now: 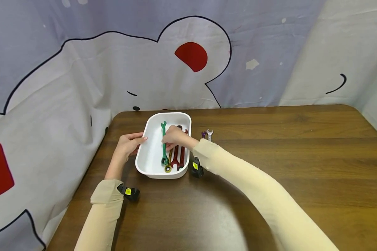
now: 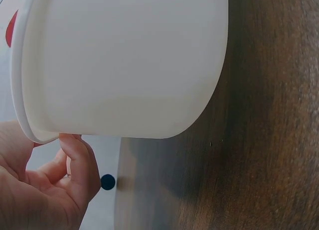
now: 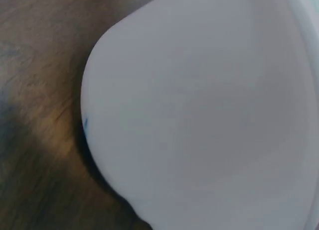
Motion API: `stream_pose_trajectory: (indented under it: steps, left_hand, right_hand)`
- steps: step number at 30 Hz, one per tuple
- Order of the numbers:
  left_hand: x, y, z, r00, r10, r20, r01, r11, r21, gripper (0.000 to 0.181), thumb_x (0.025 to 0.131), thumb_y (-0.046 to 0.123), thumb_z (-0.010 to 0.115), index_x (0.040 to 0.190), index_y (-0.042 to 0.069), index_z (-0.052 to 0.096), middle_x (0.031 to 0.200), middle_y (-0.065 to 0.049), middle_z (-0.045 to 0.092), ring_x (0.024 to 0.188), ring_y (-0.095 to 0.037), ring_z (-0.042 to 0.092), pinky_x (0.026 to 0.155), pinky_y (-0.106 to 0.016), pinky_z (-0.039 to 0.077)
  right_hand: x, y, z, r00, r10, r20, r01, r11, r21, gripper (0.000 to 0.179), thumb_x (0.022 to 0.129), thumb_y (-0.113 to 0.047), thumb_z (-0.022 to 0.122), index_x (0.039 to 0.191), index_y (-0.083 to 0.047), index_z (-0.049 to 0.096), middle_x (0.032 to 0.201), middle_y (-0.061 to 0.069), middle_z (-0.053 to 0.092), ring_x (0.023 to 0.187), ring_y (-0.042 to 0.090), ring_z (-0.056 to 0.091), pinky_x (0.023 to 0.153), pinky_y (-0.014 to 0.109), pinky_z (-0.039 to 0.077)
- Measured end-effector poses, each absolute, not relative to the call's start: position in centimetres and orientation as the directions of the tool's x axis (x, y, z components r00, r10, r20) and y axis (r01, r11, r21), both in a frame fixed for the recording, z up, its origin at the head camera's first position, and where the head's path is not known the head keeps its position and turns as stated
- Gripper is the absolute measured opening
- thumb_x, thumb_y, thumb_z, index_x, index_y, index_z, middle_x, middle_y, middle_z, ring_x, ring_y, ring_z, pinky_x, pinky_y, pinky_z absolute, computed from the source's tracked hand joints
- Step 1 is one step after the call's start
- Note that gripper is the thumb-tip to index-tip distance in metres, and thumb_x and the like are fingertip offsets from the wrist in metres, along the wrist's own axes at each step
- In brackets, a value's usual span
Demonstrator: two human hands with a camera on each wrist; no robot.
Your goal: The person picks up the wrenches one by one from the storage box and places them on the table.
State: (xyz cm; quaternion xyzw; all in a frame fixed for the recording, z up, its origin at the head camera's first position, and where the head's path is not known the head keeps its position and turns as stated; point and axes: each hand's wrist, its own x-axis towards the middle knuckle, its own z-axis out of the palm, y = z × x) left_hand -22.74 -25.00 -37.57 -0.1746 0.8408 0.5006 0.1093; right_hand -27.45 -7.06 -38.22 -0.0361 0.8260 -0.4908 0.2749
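A white plastic tray (image 1: pixel 151 153) stands on the table, its side wall (image 2: pixel 134 60) filling much of the left wrist view. My left hand (image 1: pixel 125 145) grips its left rim, thumb on top and fingers curled beneath. Inside the tray, my right hand (image 1: pixel 175 136) pinches the middle of a green combination wrench (image 1: pixel 164 155). Right of that wrench lie a yellow wrench (image 1: pixel 170 158) and two red wrenches (image 1: pixel 182 157), partly covered by the hand. In the right wrist view only the tray's outer wall (image 3: pixel 194 110) appears, with the hand hidden.
Just right of the tray, a purple wrench (image 1: pixel 203 134) and a silver wrench (image 1: pixel 209 135) lie on the wooden table (image 1: pixel 289 150), partly behind the right sleeve. A printed cloth (image 1: pixel 128 69) hangs along the table's back and left edges.
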Motion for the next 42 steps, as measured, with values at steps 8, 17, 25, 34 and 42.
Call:
stream_pose_trajectory:
  steps: [8,17,25,34,42]
  left_hand:
    - [-22.8,-25.1,-37.7,-0.916,-0.177,-0.359,-0.400,0.442,0.803,0.052,0.094,0.031,0.061,0.140,0.010,0.050,0.137,-0.017,0.052,0.095,-0.014,0.057,0.078,-0.026,0.051]
    - [-22.9,-25.0,-37.9,-0.911,-0.191,-0.364,-0.411,0.422,0.808,0.050,0.093,0.030,0.062,0.138,0.010,0.053,0.133,-0.016,0.054,0.088,-0.010,0.057,0.071,-0.022,0.051]
    - [-23.0,-24.9,-37.8,-0.914,-0.194,-0.357,-0.406,0.410,0.816,0.050,0.093,0.030,0.063,0.138,0.010,0.053,0.132,-0.016,0.055,0.089,-0.011,0.058,0.075,-0.025,0.051]
    - [-23.0,-25.0,-37.5,-0.914,-0.195,-0.357,-0.406,0.410,0.817,0.050,0.093,0.029,0.063,0.137,0.009,0.053,0.133,-0.017,0.055,0.090,-0.012,0.058,0.071,-0.022,0.051]
    - [-22.7,-25.0,-37.7,-0.913,-0.198,-0.356,-0.407,0.409,0.816,0.049,0.093,0.030,0.063,0.137,0.010,0.054,0.131,-0.015,0.056,0.085,-0.010,0.058,0.071,-0.022,0.051]
  right_hand:
    - [-26.5,-6.4,-37.3,-0.841,-0.400,-0.363,0.165,0.449,-0.878,0.016,0.090,-0.003,0.063,0.081,-0.001,0.049,0.066,0.007,0.054,0.058,0.015,0.059,0.074,0.034,0.058]
    - [-26.7,-5.7,-36.8,-0.826,-0.415,-0.382,0.192,0.430,-0.882,0.023,0.091,-0.006,0.064,0.105,0.004,0.049,0.073,0.007,0.055,0.059,0.015,0.061,0.079,0.036,0.057]
    - [-26.8,-4.8,-36.6,-0.825,-0.432,-0.364,0.199,0.381,-0.903,0.032,0.091,-0.004,0.062,0.116,0.007,0.045,0.077,0.008,0.055,0.056,0.013,0.060,0.077,0.035,0.057]
    - [-26.1,-4.3,-35.9,-0.834,-0.437,-0.335,0.200,0.327,-0.924,0.029,0.091,-0.002,0.061,0.114,0.006,0.045,0.071,0.007,0.056,0.053,0.012,0.059,0.070,0.034,0.058]
    - [-24.9,-3.6,-35.5,-0.832,-0.450,-0.323,0.202,0.297,-0.933,0.032,0.091,0.000,0.061,0.116,0.008,0.044,0.071,0.006,0.055,0.052,0.011,0.058,0.055,0.022,0.055]
